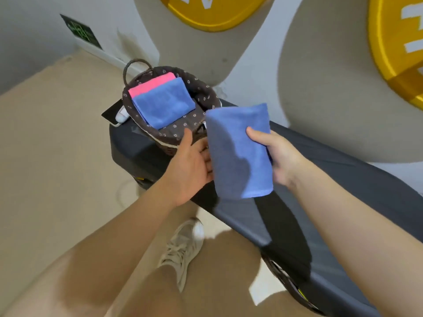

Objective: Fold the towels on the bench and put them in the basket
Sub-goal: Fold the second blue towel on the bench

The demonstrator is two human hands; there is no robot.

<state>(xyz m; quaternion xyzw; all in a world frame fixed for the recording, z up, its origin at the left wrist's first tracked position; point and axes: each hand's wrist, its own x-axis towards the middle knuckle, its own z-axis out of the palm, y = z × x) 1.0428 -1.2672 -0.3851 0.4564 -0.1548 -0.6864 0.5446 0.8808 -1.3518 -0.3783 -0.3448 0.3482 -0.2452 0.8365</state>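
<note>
A folded blue towel hangs in the air above the dark bench, just right of the basket. My right hand grips its right edge, thumb on top. My left hand touches its left edge with relaxed fingers, most of them hidden under the cloth. The dark woven basket with a flowered lining stands on the bench's far left end. Inside it lie a folded blue towel and a pink towel beneath it.
A phone and a small white object lie on the bench left of the basket. Behind the bench rise grey wall panels with yellow discs. My leg and a pale sneaker stand on the beige floor in front.
</note>
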